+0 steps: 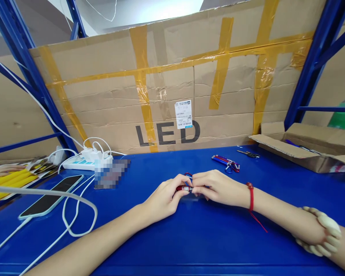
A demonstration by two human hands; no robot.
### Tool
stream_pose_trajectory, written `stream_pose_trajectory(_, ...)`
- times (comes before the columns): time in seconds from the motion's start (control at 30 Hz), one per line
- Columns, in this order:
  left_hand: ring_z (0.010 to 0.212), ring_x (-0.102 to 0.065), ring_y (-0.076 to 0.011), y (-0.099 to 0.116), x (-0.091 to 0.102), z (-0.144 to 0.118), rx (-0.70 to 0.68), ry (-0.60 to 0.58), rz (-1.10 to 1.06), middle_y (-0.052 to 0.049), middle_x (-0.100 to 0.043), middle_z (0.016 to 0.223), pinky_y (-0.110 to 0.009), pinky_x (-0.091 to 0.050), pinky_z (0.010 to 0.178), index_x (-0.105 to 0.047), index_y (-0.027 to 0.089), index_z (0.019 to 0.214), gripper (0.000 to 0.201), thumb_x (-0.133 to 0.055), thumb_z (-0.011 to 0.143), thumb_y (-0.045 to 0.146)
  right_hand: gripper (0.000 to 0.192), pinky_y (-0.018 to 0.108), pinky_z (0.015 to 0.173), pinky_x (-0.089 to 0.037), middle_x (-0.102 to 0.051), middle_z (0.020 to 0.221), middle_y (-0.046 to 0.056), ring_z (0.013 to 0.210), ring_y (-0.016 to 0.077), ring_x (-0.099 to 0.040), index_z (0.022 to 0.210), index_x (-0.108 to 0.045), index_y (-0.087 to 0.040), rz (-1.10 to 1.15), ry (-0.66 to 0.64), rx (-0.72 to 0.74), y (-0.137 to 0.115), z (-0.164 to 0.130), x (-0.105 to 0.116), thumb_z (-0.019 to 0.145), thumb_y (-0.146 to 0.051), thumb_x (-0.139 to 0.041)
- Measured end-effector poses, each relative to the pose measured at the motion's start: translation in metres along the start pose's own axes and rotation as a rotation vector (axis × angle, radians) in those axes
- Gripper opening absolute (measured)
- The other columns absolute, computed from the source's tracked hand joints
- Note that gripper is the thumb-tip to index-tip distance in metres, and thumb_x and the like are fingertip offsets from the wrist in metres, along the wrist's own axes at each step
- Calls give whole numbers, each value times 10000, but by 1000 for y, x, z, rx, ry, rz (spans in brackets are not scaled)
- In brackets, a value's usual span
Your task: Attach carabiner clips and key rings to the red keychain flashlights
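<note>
My left hand (167, 192) pinches the short red tube of what looks like a keychain flashlight (184, 188), which has a pale label on its side. At its silver end my right hand (211, 186) is closed, fingertips meeting those of the left. A small red clip loop (188, 174) shows just behind the fingers. What lies inside my right fingertips is mostly hidden. Farther back on the blue table (166, 245), similar blue and red keychain flashlights (224, 161) lie together with their carabiner clips. A key (248, 154) rests behind them.
To the left are a phone (51, 196) on a white cable and a power strip (84, 161) with plugs. Loose white cables loop near my left forearm. An open cardboard box (293, 155) stands at the back right. A large taped cardboard sheet (115, 111) walls off the back.
</note>
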State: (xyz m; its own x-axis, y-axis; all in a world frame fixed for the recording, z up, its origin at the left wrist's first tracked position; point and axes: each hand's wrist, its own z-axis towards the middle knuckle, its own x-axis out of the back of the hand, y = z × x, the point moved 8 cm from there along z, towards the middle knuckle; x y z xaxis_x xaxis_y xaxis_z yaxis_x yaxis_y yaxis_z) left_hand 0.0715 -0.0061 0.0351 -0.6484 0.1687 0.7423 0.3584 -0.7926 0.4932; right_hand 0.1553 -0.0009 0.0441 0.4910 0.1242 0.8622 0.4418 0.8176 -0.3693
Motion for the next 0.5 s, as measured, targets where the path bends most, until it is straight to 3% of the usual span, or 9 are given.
stream_pose_trajectory(0.13, 874, -611, -148, 7, 11, -2, -49, 144, 70, -47, -639, 979, -260, -475, 781, -470, 195, 1024, 164, -410, 880, 147, 435, 180, 388, -396, -474, 545, -21, 420, 87, -519, 623, -466, -163, 572, -8, -285, 11, -1, -15, 861, -518, -390)
stream_pose_trajectory(0.2, 863, -610, -149, 9, 16, -3, -60, 206, 104, -48, -637, 989, -266, -481, 781, -468, 196, 1044, 182, -418, 877, 147, 452, 159, 343, -374, -458, 512, -38, 401, 87, -523, 638, -462, -162, 751, -3, -322, 11, -1, -20, 818, -576, -429)
stream_pose_trajectory(0.4, 917, -606, -171, 7, 17, 1, -81, 196, 175, -78, -636, 1048, -299, -482, 818, -456, 171, 1156, 277, -401, 886, 148, 488, 138, 343, -377, -470, 500, -47, 384, 66, -515, 636, -472, -150, 798, 55, -347, 17, 1, -19, 763, -622, -476)
stream_pose_trajectory(0.5, 832, -603, -177, 11, 16, 2, -149, 177, 273, -74, -654, 938, -313, -492, 764, -525, 172, 1129, 277, -372, 899, 156, 488, 144, 345, -371, -470, 483, -44, 374, 66, -500, 635, -489, -147, 748, 72, -379, 20, 2, -19, 762, -618, -479)
